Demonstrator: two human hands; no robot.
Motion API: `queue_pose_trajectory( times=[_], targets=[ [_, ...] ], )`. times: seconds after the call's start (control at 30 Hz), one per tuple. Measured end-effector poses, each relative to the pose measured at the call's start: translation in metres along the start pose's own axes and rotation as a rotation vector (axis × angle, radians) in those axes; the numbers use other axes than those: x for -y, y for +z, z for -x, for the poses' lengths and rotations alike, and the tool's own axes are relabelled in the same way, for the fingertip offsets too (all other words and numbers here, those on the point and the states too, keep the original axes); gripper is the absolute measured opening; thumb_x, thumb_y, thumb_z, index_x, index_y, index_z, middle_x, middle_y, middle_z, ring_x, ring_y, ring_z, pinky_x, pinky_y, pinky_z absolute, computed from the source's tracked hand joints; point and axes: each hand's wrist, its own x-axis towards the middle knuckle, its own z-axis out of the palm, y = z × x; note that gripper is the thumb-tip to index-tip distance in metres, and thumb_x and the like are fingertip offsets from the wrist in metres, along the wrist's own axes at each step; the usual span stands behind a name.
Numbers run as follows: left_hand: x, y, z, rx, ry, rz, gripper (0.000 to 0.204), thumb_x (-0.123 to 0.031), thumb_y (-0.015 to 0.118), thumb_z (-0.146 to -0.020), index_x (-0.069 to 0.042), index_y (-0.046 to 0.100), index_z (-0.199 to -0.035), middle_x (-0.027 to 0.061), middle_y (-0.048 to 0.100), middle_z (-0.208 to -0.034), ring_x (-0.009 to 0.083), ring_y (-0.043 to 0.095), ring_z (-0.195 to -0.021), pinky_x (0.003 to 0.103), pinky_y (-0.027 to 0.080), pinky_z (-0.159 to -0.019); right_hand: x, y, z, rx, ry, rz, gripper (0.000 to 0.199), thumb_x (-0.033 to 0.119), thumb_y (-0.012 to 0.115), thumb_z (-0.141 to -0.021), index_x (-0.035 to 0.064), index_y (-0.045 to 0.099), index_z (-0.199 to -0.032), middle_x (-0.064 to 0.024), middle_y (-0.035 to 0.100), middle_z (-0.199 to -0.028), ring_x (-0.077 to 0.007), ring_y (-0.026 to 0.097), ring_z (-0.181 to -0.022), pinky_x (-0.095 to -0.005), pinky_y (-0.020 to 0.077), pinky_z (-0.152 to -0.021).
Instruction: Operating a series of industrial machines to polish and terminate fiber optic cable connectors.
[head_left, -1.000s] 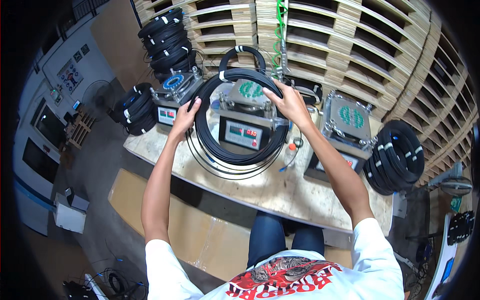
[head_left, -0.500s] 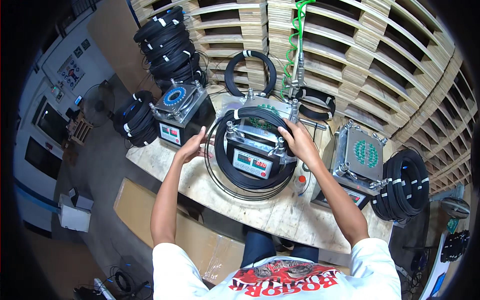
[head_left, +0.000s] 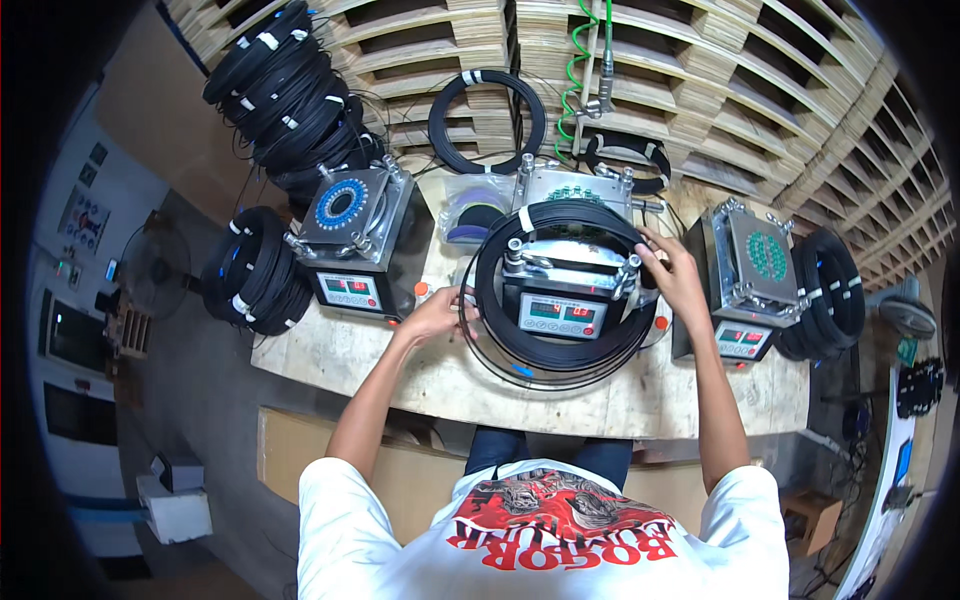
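A black cable coil (head_left: 560, 355) with a white tie lies ringed around the middle metal machine (head_left: 566, 290) on the workbench (head_left: 420, 370). My left hand (head_left: 440, 312) rests on the coil's left side, fingers curled on the loose loops. My right hand (head_left: 672, 272) holds the coil's right side near the machine's rear corner. The machine has a small display panel facing me and clamps on top.
Two similar machines stand left (head_left: 355, 245) and right (head_left: 748, 280) on the bench. Stacks of black coils sit at far left (head_left: 255, 270), upper left (head_left: 285, 85) and right edge (head_left: 825, 295). A coil (head_left: 487, 120) and green spiral hose (head_left: 580, 60) hang on wooden pallets behind.
The coil, held up over the machine a second ago, has come down around it onto the bench. Both hands moved down and apart with it.
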Motion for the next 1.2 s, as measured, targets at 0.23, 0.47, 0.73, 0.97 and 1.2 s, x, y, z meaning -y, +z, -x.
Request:
queue_pose_trajectory(
  times=[0.23,0.47,0.73,0.97,1.2],
  targets=[
    [0.019,0.002,0.004,0.046,0.066,0.117,0.054,-0.012,0.075,-0.089,-0.003,0.045,-0.133,0.0115,0.062,-0.105,0.0199,0.071,-0.077,0.032,0.062,-0.065,-0.018,0.003,0.040,-0.116,0.090,0.012,0.032,0.018,0.064,-0.096,0.0068,0.067,-0.126,-0.0105,0.059,-0.088,-0.0180,0.057,-0.078,-0.0309,0.0481,-0.070],
    [0.037,0.017,0.006,-0.041,0.242,0.062,0.061,-0.011,0.078,-0.086,-0.003,0.038,-0.131,0.0132,0.059,-0.103,0.0208,0.068,-0.072,0.032,0.059,-0.055,-0.026,0.017,0.056,-0.198,0.000,0.045,0.036,0.014,0.062,-0.096,0.0087,0.063,-0.131,-0.0141,0.060,-0.089,-0.0203,0.060,-0.082,-0.0330,0.0500,-0.078],
    [0.058,0.028,0.028,-0.014,0.232,0.330,0.026,-0.006,0.058,-0.099,-0.006,0.046,-0.121,0.0104,0.067,-0.101,0.0107,0.060,-0.064,0.021,0.044,-0.051,-0.047,0.018,0.056,-0.225,-0.029,0.063,0.036,0.016,0.063,-0.094,0.0110,0.065,-0.130,-0.0185,0.067,-0.096,-0.0255,0.064,-0.083,-0.0352,0.0507,-0.081],
    [0.062,0.035,0.032,-0.071,0.206,0.395,0.026,-0.008,0.051,-0.102,-0.008,0.044,-0.127,0.0138,0.070,-0.099,0.0077,0.053,-0.049,0.019,0.039,-0.041,-0.037,0.025,0.061,-0.244,-0.036,0.054,0.037,0.017,0.063,-0.093,0.0121,0.065,-0.130,-0.0144,0.064,-0.085,-0.0278,0.064,-0.085,-0.0367,0.0497,-0.082],
    [0.053,0.037,0.041,0.004,0.222,0.275,0.028,-0.019,0.059,-0.101,-0.004,0.046,-0.121,0.0159,0.072,-0.090,0.0067,0.044,-0.038,0.021,0.033,-0.035,-0.047,0.026,0.059,-0.290,-0.099,0.033,0.038,0.016,0.065,-0.092,0.0105,0.065,-0.129,-0.0136,0.064,-0.087,-0.0271,0.064,-0.087,-0.0367,0.0489,-0.086]
  ],
)
